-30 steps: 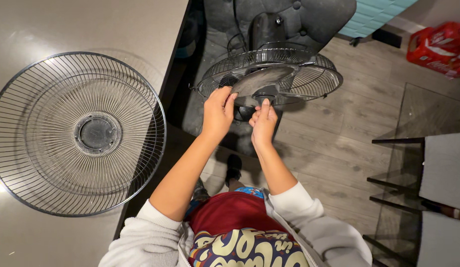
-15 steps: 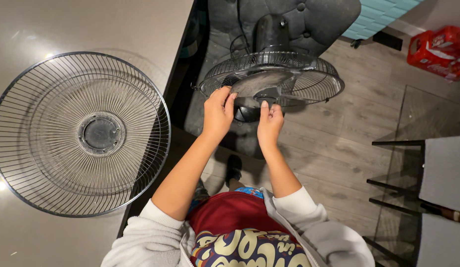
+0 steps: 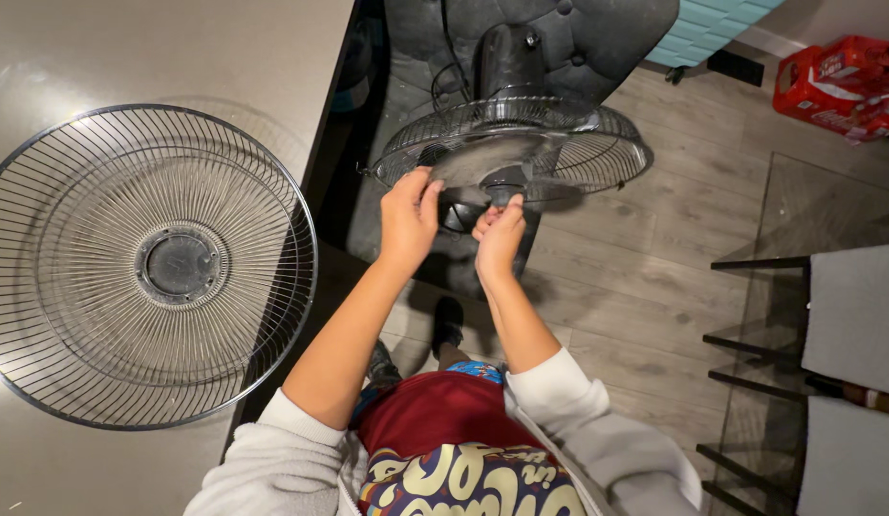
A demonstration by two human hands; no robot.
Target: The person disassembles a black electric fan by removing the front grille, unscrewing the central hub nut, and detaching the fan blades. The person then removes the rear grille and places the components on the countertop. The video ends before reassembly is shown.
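Meanwhile, the left hand [image 3: 408,215] grips a fan blade [image 3: 482,155] while the right hand [image 3: 499,234] pinches the hub cap [image 3: 503,179].

My single head camera looks steeply down, close over both forearms, onto counter [image 3: 100,48] and floor [image 3: 645,277].

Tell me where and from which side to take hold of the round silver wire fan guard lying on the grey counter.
Grip the round silver wire fan guard by its thick outer rim, probably at the right edge nearest the person, where it overhangs the grey counter. The guard lies flat with its domed side down, so the rim stands up and lets fingers hook over it; the thin spokes look likelier to bend.
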